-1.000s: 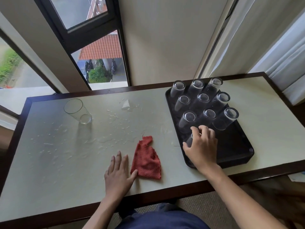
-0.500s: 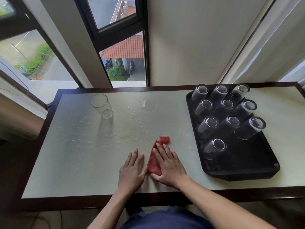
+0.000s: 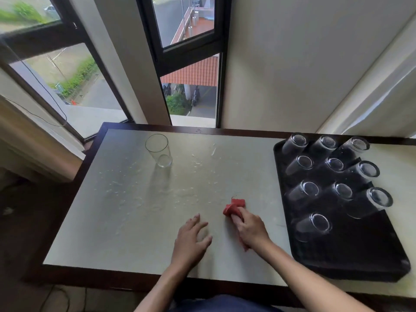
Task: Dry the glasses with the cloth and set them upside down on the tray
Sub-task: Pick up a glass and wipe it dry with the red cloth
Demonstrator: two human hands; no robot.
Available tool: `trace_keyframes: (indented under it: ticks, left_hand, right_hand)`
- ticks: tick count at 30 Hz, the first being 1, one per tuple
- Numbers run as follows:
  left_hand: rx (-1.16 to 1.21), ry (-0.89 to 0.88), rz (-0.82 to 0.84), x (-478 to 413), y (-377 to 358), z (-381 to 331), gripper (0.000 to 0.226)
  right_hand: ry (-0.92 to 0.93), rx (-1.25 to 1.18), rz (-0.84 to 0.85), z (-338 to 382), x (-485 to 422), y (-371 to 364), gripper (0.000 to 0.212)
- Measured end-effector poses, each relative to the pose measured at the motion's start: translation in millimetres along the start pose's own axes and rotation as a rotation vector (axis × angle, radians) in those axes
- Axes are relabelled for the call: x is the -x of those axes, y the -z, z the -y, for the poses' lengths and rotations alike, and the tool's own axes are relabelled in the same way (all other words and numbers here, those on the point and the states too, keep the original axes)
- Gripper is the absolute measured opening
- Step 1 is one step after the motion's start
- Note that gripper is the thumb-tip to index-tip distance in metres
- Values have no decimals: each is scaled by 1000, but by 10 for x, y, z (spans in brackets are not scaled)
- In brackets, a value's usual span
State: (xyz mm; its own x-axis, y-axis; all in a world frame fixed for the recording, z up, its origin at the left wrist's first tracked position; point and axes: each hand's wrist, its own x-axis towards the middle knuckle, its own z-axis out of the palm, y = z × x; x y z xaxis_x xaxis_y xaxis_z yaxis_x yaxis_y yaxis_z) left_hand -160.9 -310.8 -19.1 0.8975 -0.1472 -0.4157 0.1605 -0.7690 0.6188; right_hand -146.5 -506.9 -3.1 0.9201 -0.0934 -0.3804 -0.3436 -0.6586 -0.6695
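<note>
At a window-side table (image 3: 117, 221), our right hand (image 3: 251, 229) grips the red cloth (image 3: 234, 206) near the front edge, fingers curled over the bunched fabric and one end poking out ahead of the knuckles, while our left hand (image 3: 191, 239) rests just beside it, fingers spread on the tabletop and holding nothing. One glass (image 3: 158, 150) stands upright and alone at the far left among scattered water drops (image 3: 126, 188), well apart from the black tray (image 3: 364, 262) on the right, where ten glasses (image 3: 311, 226) sit upside down in rows
</note>
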Motion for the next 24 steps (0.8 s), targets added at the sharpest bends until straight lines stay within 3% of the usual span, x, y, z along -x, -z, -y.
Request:
trace_keyframes:
  ticks: [5, 11, 17, 24]
  left_hand:
    - [503, 204, -265, -352, 515, -106, 36]
    - [652, 329, -629, -1148, 1199, -81, 80]
    - [613, 274, -664, -1709, 1410, -21, 108]
    - [605, 229, -633, -1746, 1456, -13, 71]
  right_hand:
    - [-183, -569, 63, 290, -205, 375, 30]
    - [-126, -962, 80, 807, -241, 779, 37]
    - [-220, -1277, 110, 1041, -154, 932, 36]
    - [-319, -1408, 103, 943, -65, 858, 37]
